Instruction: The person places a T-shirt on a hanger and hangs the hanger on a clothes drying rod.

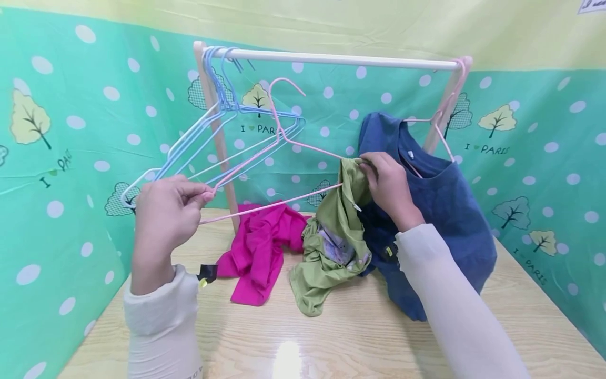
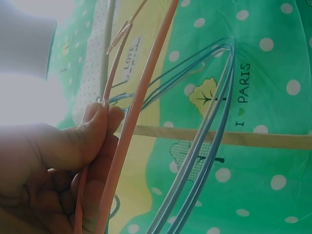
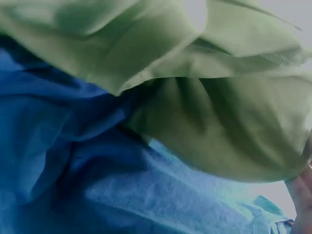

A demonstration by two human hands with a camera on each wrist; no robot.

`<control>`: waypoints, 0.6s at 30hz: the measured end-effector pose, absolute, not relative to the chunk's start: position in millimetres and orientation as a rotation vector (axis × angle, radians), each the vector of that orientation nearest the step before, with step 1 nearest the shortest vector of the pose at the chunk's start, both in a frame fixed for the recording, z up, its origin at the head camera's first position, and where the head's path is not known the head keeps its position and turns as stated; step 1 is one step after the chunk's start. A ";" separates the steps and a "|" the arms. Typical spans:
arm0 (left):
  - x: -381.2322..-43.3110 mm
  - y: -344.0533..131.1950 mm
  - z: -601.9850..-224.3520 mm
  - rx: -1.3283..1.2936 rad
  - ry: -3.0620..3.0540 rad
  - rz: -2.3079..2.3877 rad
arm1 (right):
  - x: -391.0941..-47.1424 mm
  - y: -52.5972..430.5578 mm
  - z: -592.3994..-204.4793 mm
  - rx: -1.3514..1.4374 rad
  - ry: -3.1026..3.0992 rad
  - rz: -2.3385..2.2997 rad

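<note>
My left hand (image 1: 168,210) pinches a pink wire hanger (image 1: 265,208) near its left corner, thumb against fingertips; the left wrist view shows the pink wire (image 2: 134,114) passing by the fingers. The hanger's hook points up in front of the rack. At its right end hangs an olive green garment (image 1: 338,237) with a printed patch, and my right hand (image 1: 385,184) grips its upper edge around the hanger's right corner. The garment's lower part droops toward the table. In the right wrist view green cloth (image 3: 224,117) fills the upper part, with fingertips at the right edge.
A rack with a white rail (image 1: 331,58) stands behind. Several blue and white hangers (image 1: 189,142) hang at its left end. A navy shirt (image 1: 440,226) on a pink hanger hangs at the right. A magenta garment (image 1: 265,247) lies on the wooden table (image 1: 236,342).
</note>
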State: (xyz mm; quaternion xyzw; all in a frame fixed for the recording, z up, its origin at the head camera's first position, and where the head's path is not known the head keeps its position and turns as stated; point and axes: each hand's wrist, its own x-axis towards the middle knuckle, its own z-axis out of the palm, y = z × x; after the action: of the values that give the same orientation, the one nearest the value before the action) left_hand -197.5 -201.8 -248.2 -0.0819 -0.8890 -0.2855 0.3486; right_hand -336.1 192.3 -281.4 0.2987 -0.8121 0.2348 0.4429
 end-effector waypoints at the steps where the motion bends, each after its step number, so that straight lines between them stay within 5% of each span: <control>1: -197.6 -201.6 -248.1 -0.217 -2.305 -0.737 | -335.2 192.8 -281.8 0.737 -2.018 0.584; 18: -203.7 -189.5 -251.1 -0.269 -2.343 -0.682 | -326.9 175.4 -279.1 0.827 -2.049 0.630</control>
State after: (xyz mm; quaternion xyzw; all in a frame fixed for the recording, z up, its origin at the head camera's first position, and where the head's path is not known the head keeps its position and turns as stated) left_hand -203.7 -189.5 -251.1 -0.1030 -0.8986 -0.2617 0.3367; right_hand -326.9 175.4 -279.1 0.3284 -0.8135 0.2502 0.4097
